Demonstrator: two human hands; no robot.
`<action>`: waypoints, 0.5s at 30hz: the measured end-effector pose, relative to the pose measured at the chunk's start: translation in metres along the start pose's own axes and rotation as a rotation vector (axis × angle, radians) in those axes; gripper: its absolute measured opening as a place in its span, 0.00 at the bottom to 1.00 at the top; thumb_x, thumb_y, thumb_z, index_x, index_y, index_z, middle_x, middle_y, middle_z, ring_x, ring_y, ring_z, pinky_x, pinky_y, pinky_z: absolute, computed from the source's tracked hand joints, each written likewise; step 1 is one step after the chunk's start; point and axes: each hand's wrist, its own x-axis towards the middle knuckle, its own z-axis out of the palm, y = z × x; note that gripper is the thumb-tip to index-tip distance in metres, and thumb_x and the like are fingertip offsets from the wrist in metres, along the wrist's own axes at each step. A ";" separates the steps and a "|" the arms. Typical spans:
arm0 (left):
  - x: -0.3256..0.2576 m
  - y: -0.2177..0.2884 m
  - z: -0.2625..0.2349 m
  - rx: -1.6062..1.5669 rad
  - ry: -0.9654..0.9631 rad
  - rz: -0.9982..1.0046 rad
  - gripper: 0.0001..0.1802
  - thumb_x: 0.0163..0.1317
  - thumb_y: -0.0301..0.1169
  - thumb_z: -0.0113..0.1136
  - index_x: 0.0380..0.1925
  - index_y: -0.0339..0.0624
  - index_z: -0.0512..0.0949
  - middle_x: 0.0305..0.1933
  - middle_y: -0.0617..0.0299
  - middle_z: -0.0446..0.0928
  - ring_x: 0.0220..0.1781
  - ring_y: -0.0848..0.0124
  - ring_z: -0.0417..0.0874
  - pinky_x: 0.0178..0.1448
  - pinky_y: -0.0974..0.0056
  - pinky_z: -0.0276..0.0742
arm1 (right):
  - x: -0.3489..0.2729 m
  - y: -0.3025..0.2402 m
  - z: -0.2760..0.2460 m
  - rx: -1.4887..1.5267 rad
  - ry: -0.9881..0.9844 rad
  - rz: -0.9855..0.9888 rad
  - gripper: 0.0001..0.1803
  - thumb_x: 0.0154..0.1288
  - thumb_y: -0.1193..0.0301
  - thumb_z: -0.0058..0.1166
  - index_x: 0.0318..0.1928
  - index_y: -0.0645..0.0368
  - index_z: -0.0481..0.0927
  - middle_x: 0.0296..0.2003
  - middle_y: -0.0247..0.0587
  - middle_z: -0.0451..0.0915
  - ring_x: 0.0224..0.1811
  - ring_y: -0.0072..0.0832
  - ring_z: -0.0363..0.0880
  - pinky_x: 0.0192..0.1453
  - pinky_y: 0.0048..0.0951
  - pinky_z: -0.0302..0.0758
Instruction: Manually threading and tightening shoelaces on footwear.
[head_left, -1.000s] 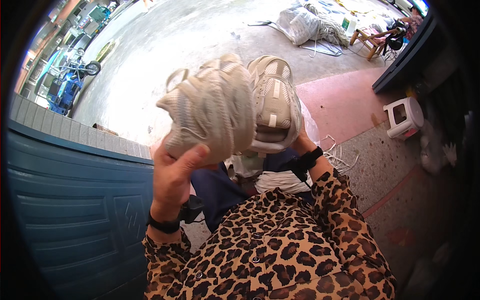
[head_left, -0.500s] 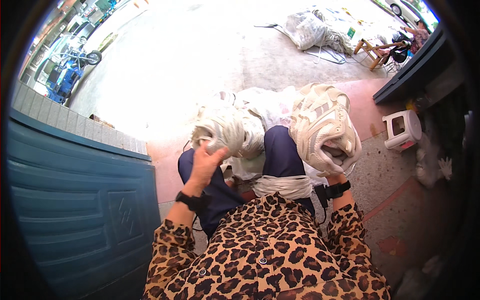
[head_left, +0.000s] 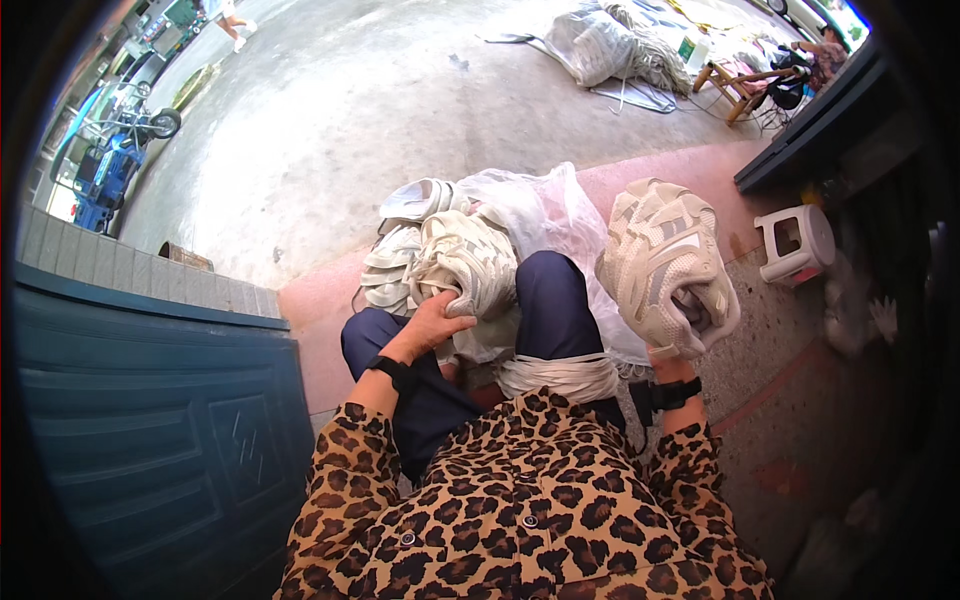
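Note:
My left hand [head_left: 436, 325] pinches the near collar edge of a cream and white sneaker upper [head_left: 468, 250], which sits by my left knee against other uppers. Behind it and to its left is a pile of similar white uppers [head_left: 390, 268]. At the right, my right hand [head_left: 668, 368] holds up a thick stack of nested beige mesh uppers [head_left: 655, 255], their openings toward me. Most of the right fingers are hidden behind that stack. A bundle of white laces [head_left: 560, 376] lies across my right thigh.
A clear plastic bag [head_left: 555, 205] lies beyond my knees. A white stool [head_left: 795, 243] stands at the right, a blue door [head_left: 150, 390] at the left. Farther off are stuffed sacks [head_left: 595, 50], a wooden chair [head_left: 735, 90], a blue three-wheeler [head_left: 105, 175] and a walking person [head_left: 230, 18].
My left hand and its upper have shifted right and slightly down, baring the pile on the left. The stack in my right hand has moved a little right. A walking person shows at the top left.

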 end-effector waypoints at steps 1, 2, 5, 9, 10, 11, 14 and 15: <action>0.002 -0.001 -0.001 0.139 0.006 0.056 0.25 0.48 0.36 0.65 0.44 0.33 0.72 0.40 0.50 0.78 0.41 0.61 0.79 0.46 0.62 0.73 | 0.004 -0.002 0.004 0.008 -0.002 0.015 0.21 0.65 0.68 0.45 0.57 0.62 0.66 0.52 0.42 0.73 0.53 0.25 0.70 0.57 0.29 0.69; 0.004 -0.001 -0.001 0.258 0.010 0.101 0.26 0.47 0.38 0.65 0.43 0.34 0.70 0.39 0.46 0.77 0.43 0.52 0.78 0.46 0.57 0.72 | -0.009 0.000 0.000 0.017 -0.005 0.030 0.21 0.65 0.68 0.45 0.57 0.62 0.66 0.52 0.42 0.73 0.53 0.25 0.70 0.57 0.29 0.69; 0.012 0.030 0.008 0.526 -0.025 -0.077 0.24 0.49 0.38 0.64 0.44 0.37 0.71 0.38 0.45 0.77 0.42 0.55 0.79 0.46 0.60 0.73 | 0.006 -0.005 0.010 0.041 -0.002 0.067 0.21 0.65 0.68 0.45 0.57 0.62 0.66 0.52 0.42 0.73 0.53 0.25 0.70 0.57 0.29 0.69; 0.018 0.041 0.023 0.885 -0.183 0.047 0.19 0.49 0.38 0.61 0.42 0.47 0.72 0.35 0.49 0.78 0.41 0.53 0.79 0.42 0.53 0.74 | 0.005 -0.007 0.017 0.072 -0.015 0.114 0.21 0.65 0.69 0.46 0.57 0.62 0.66 0.52 0.42 0.73 0.53 0.25 0.70 0.56 0.29 0.69; 0.017 0.046 0.029 0.980 -0.237 0.072 0.18 0.49 0.37 0.60 0.41 0.49 0.72 0.33 0.53 0.78 0.40 0.55 0.79 0.40 0.53 0.74 | -0.008 -0.009 0.012 0.082 -0.026 0.126 0.21 0.65 0.69 0.46 0.57 0.62 0.66 0.52 0.42 0.73 0.53 0.25 0.70 0.56 0.29 0.69; 0.019 0.044 0.038 1.059 -0.273 0.084 0.17 0.49 0.36 0.59 0.41 0.50 0.73 0.32 0.55 0.79 0.39 0.56 0.80 0.39 0.54 0.75 | -0.003 -0.006 0.011 0.093 -0.037 0.139 0.21 0.65 0.69 0.46 0.57 0.62 0.66 0.52 0.42 0.73 0.53 0.25 0.70 0.56 0.29 0.69; 0.021 0.041 0.051 1.043 -0.291 0.064 0.14 0.50 0.34 0.58 0.39 0.51 0.75 0.32 0.55 0.79 0.38 0.56 0.80 0.38 0.54 0.75 | 0.011 -0.011 0.011 0.124 -0.048 0.180 0.21 0.65 0.69 0.46 0.57 0.62 0.66 0.52 0.42 0.73 0.53 0.25 0.70 0.56 0.29 0.69; 0.021 0.047 0.051 1.013 -0.280 0.055 0.14 0.51 0.31 0.55 0.40 0.51 0.76 0.33 0.55 0.79 0.39 0.57 0.81 0.39 0.55 0.76 | 0.015 -0.012 0.012 0.132 -0.053 0.192 0.21 0.65 0.69 0.46 0.57 0.62 0.66 0.52 0.42 0.73 0.53 0.25 0.70 0.56 0.29 0.69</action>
